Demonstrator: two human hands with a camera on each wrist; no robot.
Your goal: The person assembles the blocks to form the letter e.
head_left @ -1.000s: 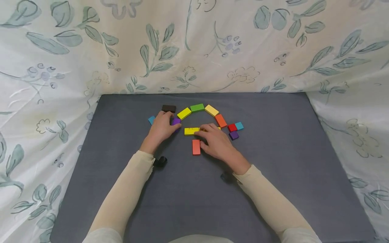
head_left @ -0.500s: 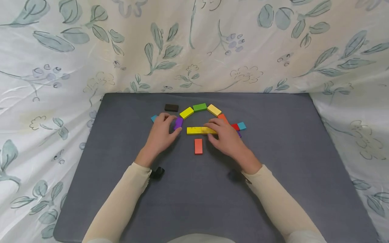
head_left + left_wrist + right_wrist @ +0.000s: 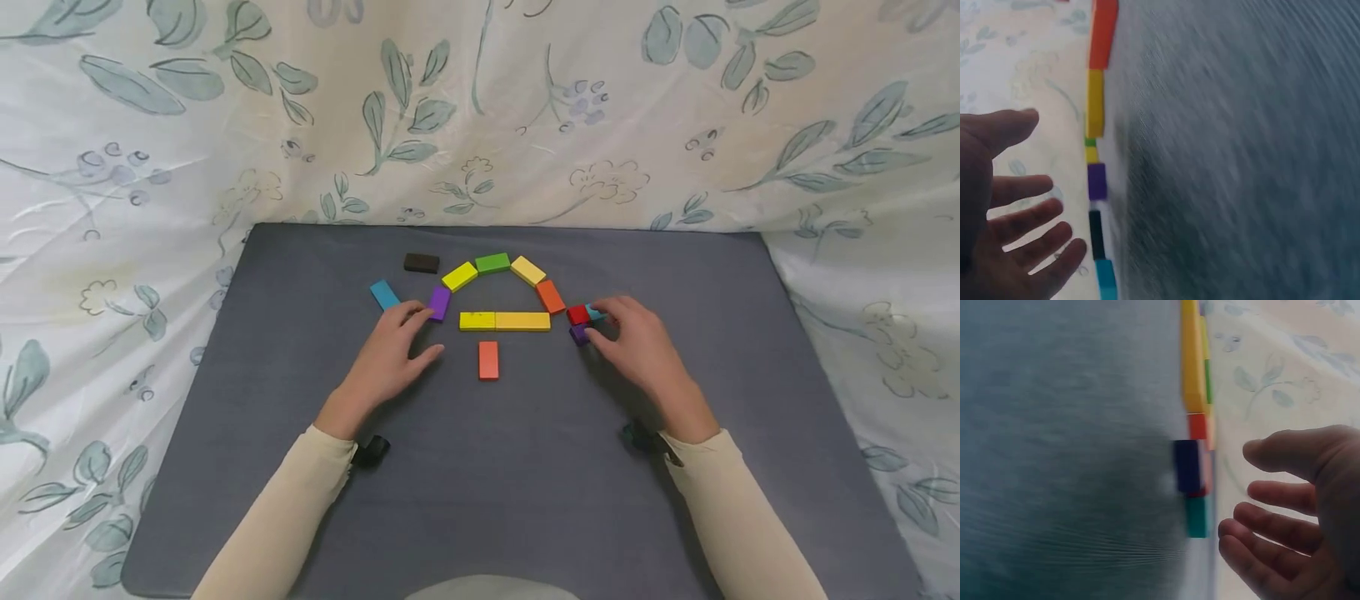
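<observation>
Reaching toward blocks seems the step in hand. The right hand (image 3: 637, 346) has thumb and fingers apart, pinching nothing; just past its fingertips sit a small purple block (image 3: 579, 334), a red block (image 3: 578, 314) and a light blue block (image 3: 593, 312). Taking one would call for closing thumb to fingers. The left hand (image 3: 382, 358) is spread too, palm inward, its fingertips at a longer purple block (image 3: 439, 303), contact unclear. Between both hands lies a coral block (image 3: 488, 361).

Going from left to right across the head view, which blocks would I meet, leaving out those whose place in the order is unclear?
Long blue block, black block, long purple block, bright yellow block, green block, pale yellow block, orange block, red block.
</observation>
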